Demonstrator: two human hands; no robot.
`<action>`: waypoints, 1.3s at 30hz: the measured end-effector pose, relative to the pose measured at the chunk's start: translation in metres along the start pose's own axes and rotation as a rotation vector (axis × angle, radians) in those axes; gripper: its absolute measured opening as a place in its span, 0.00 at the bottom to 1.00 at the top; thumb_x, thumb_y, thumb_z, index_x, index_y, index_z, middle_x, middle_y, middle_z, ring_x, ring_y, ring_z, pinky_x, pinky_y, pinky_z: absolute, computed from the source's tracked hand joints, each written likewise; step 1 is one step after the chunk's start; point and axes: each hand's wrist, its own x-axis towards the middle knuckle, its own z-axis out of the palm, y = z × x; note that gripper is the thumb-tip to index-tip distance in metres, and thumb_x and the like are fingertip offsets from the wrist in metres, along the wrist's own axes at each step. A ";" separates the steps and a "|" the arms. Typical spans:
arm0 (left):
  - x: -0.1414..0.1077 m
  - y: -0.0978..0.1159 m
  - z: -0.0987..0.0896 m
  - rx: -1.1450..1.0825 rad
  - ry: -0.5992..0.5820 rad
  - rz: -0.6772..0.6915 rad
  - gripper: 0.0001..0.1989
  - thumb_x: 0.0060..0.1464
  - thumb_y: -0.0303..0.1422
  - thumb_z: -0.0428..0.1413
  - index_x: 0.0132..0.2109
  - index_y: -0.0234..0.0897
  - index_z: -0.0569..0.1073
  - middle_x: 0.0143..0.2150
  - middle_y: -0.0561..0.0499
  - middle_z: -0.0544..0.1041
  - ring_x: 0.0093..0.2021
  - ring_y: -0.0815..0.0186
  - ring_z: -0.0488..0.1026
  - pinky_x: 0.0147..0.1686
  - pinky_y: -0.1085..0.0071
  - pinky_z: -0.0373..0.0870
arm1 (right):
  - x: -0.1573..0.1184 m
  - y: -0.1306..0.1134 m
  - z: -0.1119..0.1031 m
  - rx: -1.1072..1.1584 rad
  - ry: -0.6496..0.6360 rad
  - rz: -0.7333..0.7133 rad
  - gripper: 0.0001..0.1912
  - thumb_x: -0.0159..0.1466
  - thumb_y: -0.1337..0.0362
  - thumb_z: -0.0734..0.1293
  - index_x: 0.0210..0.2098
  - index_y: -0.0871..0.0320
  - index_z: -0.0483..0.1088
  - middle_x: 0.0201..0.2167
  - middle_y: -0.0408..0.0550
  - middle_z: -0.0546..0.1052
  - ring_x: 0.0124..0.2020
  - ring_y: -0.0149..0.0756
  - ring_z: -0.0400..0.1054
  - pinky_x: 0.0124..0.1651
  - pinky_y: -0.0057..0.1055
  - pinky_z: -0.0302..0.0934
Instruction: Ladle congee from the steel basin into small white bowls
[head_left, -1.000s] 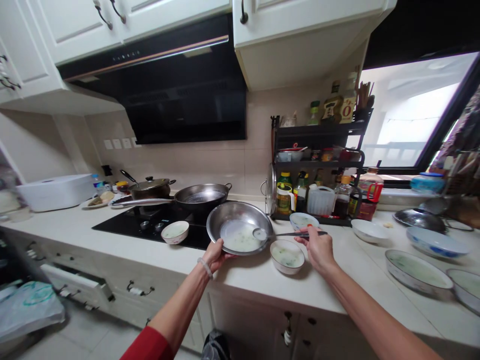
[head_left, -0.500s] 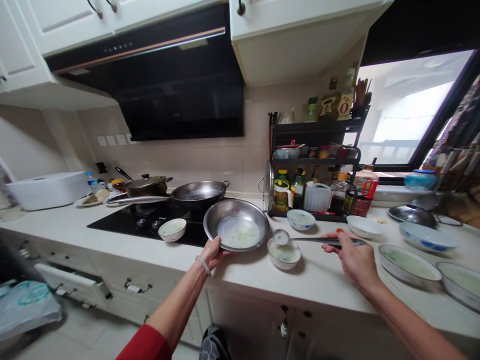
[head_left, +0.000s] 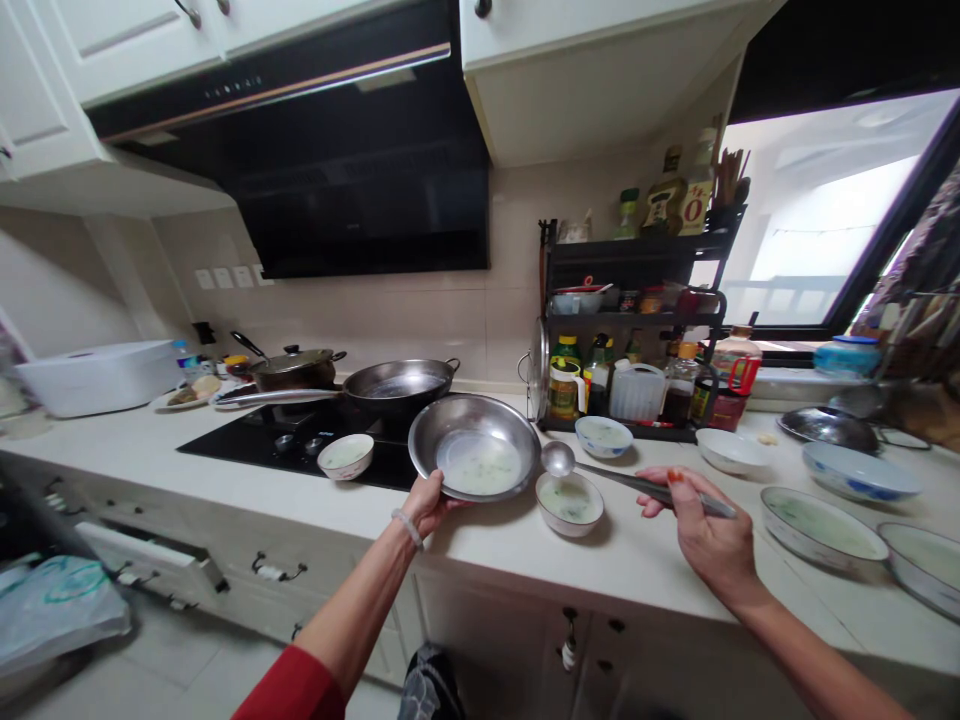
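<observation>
My left hand grips the near rim of a steel basin, thumb inside the rim. The basin tilts toward me and holds pale soup with green bits. My right hand is closed around the handle of a metal ladle. The ladle's bowl hangs beside the basin's right rim, above a small bowl of the same soup. Another small soup bowl stands left of the basin, at the hob's front edge. A blue-patterned bowl with soup sits behind the ladle.
A wok and a lidded pot stand on the black hob. Behind the bowls rises a black rack of bottles and jars. Several larger bowls occupy the right counter, including a wide soup bowl. One drawer is pulled out at lower left.
The ladle's bowl has risen from over the small bowl and moved slightly toward the basin; its soup no longer shows. My left hand and the basin stay nearly in place.
</observation>
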 end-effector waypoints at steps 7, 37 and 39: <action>0.001 -0.001 0.000 0.006 -0.006 0.002 0.09 0.52 0.20 0.49 0.41 0.32 0.67 0.27 0.49 0.76 0.26 0.64 0.76 0.25 0.67 0.78 | 0.021 0.000 0.065 0.125 -0.045 0.115 0.20 0.60 0.46 0.61 0.30 0.56 0.71 0.13 0.44 0.72 0.21 0.41 0.71 0.30 0.35 0.67; 0.005 -0.005 -0.004 0.003 -0.030 0.011 0.09 0.52 0.22 0.48 0.41 0.33 0.67 0.24 0.50 0.75 0.24 0.65 0.75 0.23 0.68 0.76 | 0.041 0.039 0.113 0.457 0.185 0.524 0.06 0.53 0.66 0.63 0.20 0.59 0.68 0.17 0.44 0.74 0.13 0.30 0.66 0.18 0.26 0.65; 0.005 -0.005 -0.004 0.000 -0.026 0.009 0.09 0.52 0.22 0.49 0.41 0.33 0.67 0.25 0.49 0.75 0.25 0.64 0.76 0.23 0.68 0.76 | 0.041 0.039 0.113 0.459 0.191 0.528 0.06 0.52 0.67 0.63 0.20 0.59 0.68 0.17 0.43 0.74 0.13 0.29 0.66 0.17 0.25 0.65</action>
